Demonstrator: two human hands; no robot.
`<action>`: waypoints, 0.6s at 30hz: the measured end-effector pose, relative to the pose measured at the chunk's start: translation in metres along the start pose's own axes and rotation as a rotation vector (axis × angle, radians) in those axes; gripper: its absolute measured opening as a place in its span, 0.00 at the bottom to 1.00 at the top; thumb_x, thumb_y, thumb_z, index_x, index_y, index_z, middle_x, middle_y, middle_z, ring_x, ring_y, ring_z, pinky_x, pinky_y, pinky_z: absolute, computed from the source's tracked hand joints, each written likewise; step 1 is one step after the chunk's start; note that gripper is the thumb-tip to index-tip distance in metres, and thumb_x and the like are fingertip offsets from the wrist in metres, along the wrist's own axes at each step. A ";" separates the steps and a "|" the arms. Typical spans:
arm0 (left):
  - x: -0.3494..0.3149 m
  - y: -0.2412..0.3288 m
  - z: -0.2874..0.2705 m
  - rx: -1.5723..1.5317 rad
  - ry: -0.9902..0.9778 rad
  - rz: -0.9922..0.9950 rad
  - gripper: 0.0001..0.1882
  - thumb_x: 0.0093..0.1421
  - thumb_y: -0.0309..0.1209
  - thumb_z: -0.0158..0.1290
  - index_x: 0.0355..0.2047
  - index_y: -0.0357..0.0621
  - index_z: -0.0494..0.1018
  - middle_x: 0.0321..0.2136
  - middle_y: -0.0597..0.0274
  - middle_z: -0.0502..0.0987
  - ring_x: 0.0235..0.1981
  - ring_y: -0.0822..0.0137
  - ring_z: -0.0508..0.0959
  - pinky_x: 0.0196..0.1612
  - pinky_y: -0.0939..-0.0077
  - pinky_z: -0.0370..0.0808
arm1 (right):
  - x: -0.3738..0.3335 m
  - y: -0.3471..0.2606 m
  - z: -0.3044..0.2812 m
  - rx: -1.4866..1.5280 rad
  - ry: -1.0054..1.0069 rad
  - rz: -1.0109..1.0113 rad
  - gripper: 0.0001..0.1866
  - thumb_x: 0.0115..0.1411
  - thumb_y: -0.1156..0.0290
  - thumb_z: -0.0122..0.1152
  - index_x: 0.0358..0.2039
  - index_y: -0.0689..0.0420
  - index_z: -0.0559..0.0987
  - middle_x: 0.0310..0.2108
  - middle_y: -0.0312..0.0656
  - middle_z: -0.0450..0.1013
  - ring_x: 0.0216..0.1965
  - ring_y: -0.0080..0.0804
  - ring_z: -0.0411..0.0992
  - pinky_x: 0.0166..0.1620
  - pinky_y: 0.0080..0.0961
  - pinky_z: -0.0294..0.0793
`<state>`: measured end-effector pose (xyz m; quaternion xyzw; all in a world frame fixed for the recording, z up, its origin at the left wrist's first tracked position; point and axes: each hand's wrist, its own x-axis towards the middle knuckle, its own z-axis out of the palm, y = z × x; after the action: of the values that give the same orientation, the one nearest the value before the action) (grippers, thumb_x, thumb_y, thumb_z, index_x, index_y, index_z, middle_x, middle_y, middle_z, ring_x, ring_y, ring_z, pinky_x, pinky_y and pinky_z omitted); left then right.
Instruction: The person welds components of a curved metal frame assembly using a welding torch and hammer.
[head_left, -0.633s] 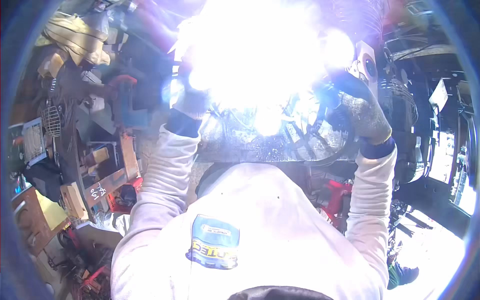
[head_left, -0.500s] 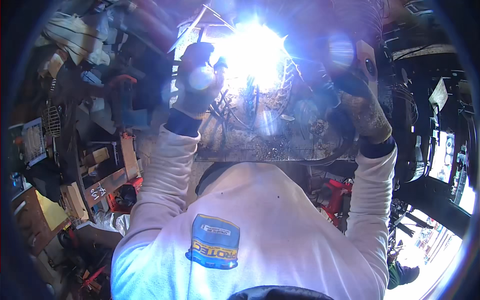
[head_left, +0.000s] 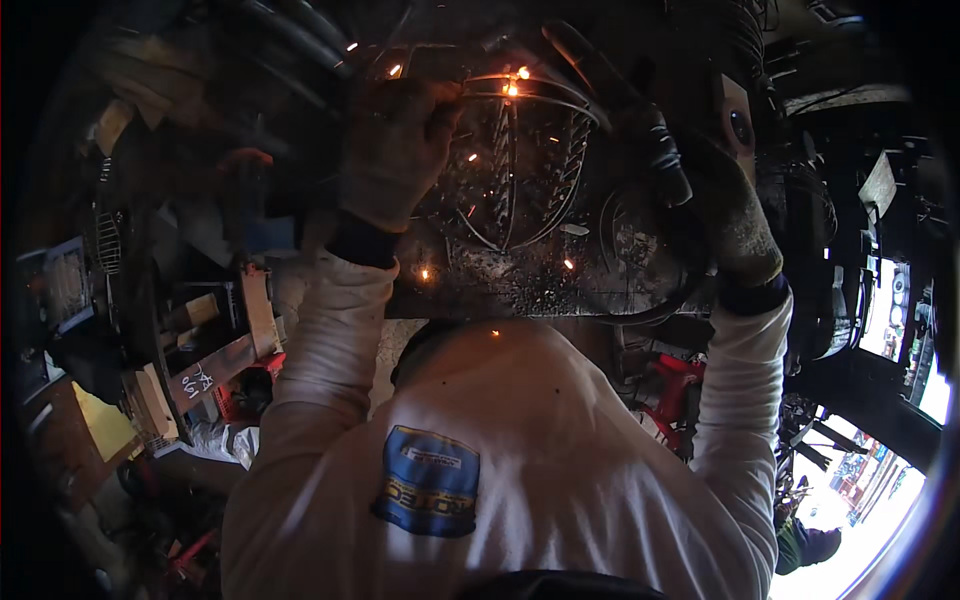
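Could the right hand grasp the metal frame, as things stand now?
Probably not freely: the right hand appears to hold a tool, which lies between it and the frame in this view. The frame seems close, but has a glowing spot.

Right grip [head_left: 733, 208] — half-hidden in shadow

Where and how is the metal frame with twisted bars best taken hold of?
I would take the metal frame by its lower point, coming from the person's side. Its curved bars converge there into a narrow place to pinch, away from the glowing spot at the upper end. The metal may be hot, so a gloved grip seems safer.
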<state>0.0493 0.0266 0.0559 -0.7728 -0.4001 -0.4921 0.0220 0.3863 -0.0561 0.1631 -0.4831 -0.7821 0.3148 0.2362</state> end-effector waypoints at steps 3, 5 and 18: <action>0.001 0.009 -0.005 -0.033 -0.073 -0.145 0.07 0.57 0.30 0.67 0.36 0.49 0.81 0.33 0.61 0.84 0.31 0.56 0.83 0.37 0.65 0.80 | 0.001 -0.004 0.000 0.086 -0.043 0.076 0.24 0.66 0.68 0.64 0.59 0.65 0.73 0.46 0.40 0.77 0.45 0.22 0.76 0.48 0.25 0.80; 0.002 0.009 -0.006 -0.038 -0.061 -0.137 0.07 0.56 0.29 0.67 0.35 0.48 0.81 0.32 0.60 0.84 0.31 0.56 0.83 0.37 0.65 0.81 | 0.005 -0.015 0.001 0.222 -0.054 0.212 0.25 0.66 0.69 0.63 0.62 0.64 0.72 0.47 0.40 0.77 0.45 0.22 0.77 0.48 0.22 0.80; -0.003 -0.003 -0.002 0.012 -0.023 0.030 0.10 0.56 0.21 0.66 0.38 0.44 0.80 0.34 0.61 0.85 0.30 0.63 0.83 0.31 0.69 0.80 | 0.012 -0.032 0.006 0.530 0.001 0.453 0.24 0.70 0.67 0.60 0.64 0.60 0.73 0.46 0.35 0.78 0.38 0.16 0.75 0.40 0.16 0.76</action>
<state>0.0458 0.0259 0.0536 -0.7842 -0.3917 -0.4804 0.0293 0.3573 -0.0574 0.1827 -0.5665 -0.5459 0.5513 0.2778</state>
